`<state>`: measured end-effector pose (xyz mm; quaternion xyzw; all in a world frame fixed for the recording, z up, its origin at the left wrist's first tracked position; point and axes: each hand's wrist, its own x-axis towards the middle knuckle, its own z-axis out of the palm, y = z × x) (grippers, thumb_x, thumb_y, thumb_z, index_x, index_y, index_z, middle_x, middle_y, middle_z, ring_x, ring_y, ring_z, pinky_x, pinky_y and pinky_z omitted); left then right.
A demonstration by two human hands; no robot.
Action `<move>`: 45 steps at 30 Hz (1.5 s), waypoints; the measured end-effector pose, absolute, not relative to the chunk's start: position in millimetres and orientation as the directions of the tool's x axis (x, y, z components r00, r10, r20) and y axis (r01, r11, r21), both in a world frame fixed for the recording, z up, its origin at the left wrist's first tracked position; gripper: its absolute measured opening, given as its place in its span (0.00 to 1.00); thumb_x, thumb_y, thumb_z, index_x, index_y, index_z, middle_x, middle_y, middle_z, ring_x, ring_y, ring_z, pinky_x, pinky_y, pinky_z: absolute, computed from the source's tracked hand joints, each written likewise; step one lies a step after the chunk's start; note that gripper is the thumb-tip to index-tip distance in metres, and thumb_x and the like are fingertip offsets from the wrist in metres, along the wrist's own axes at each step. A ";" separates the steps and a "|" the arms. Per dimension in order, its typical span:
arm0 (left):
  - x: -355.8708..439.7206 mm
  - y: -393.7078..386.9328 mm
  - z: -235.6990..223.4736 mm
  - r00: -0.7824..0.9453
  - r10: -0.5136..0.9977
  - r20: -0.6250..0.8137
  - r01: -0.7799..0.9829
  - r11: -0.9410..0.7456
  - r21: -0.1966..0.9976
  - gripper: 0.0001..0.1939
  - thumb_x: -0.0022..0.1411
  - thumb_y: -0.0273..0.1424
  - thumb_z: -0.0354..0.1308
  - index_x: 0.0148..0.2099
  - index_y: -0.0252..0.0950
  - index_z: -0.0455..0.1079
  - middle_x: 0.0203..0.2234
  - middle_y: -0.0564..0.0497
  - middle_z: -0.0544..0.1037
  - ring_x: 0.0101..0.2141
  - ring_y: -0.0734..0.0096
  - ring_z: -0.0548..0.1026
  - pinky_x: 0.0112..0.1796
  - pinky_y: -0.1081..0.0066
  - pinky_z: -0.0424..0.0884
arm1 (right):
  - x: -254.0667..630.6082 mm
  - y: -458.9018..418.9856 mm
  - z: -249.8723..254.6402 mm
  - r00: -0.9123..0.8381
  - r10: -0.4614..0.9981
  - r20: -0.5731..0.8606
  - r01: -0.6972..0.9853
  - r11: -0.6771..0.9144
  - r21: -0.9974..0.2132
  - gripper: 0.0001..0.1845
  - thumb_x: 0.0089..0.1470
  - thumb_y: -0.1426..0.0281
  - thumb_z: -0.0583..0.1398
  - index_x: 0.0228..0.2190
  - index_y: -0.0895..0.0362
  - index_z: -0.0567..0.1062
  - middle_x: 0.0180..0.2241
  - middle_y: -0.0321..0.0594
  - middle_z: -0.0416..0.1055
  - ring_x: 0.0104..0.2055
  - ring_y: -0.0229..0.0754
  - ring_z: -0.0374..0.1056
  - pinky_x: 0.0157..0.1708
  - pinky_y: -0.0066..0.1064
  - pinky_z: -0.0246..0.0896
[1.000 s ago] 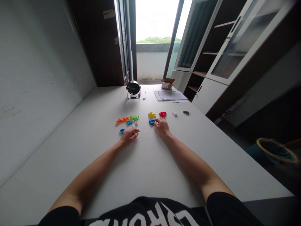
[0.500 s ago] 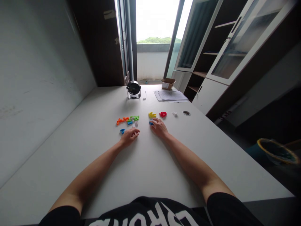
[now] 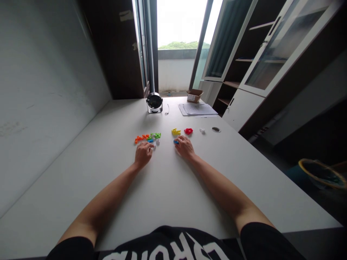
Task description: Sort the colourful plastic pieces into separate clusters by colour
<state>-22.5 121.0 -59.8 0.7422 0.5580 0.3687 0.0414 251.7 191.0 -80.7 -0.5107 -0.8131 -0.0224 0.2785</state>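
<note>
Under the fingertips of my right hand (image 3: 184,146) is a small blue plastic piece (image 3: 176,142), pinched low over the white table (image 3: 168,195). My left hand (image 3: 143,154) rests with curled fingers at the near side of the left cluster; what they hold, if anything, is hidden. Just beyond it lie another blue piece (image 3: 150,141) and a small white piece (image 3: 158,141). Orange pieces (image 3: 141,138) and green pieces (image 3: 155,135) make up the rest of that cluster. Beyond my right hand sit a yellow piece (image 3: 176,131) and a red piece (image 3: 188,131).
Farther right are a white piece (image 3: 202,130) and a round cable hole (image 3: 215,129). At the back stand a black round lamp-like device (image 3: 154,102), papers (image 3: 199,109) and an open cardboard box (image 3: 194,96). A wall (image 3: 48,108) borders the left.
My left hand has moved left and slightly away from me, its fingers curling. It now covers the spot where a blue piece lay. My right hand stays on its blue piece.
</note>
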 end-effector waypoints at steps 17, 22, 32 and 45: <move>-43.4 141.2 -80.5 0.036 0.912 0.409 0.777 -0.283 0.563 0.13 0.57 0.27 0.59 0.46 0.38 0.74 0.43 0.45 0.75 0.41 0.60 0.73 0.45 0.61 0.70 | 235.6 173.3 -71.4 -0.471 0.692 0.547 0.657 0.689 -0.306 0.08 0.63 0.70 0.57 0.39 0.53 0.77 0.47 0.43 0.73 0.49 0.47 0.66 0.52 0.41 0.58; -37.8 136.1 -75.8 0.194 0.904 0.381 0.777 -0.379 0.503 0.18 0.55 0.23 0.58 0.49 0.40 0.74 0.44 0.47 0.74 0.40 0.63 0.73 0.46 0.63 0.70 | 224.9 164.2 -69.2 -0.567 0.611 0.553 0.537 0.783 -0.314 0.07 0.63 0.71 0.57 0.37 0.54 0.77 0.42 0.43 0.75 0.45 0.45 0.68 0.49 0.38 0.61; -32.5 129.9 -72.2 0.293 0.888 0.354 0.775 -0.438 0.457 0.14 0.55 0.23 0.59 0.44 0.40 0.73 0.42 0.48 0.76 0.44 0.60 0.72 0.47 0.63 0.69 | 210.2 146.8 -69.7 -0.672 0.555 0.491 0.423 0.831 -0.361 0.07 0.63 0.70 0.58 0.39 0.53 0.78 0.39 0.42 0.76 0.42 0.43 0.70 0.45 0.33 0.64; -22.9 124.5 -69.2 0.398 0.856 0.331 0.757 -0.510 0.409 0.18 0.59 0.27 0.60 0.53 0.43 0.71 0.40 0.49 0.75 0.43 0.61 0.72 0.43 0.65 0.68 | 209.9 151.9 -78.1 -0.658 0.598 0.458 0.490 0.801 -0.344 0.11 0.60 0.71 0.61 0.45 0.53 0.76 0.40 0.42 0.75 0.44 0.44 0.69 0.45 0.33 0.63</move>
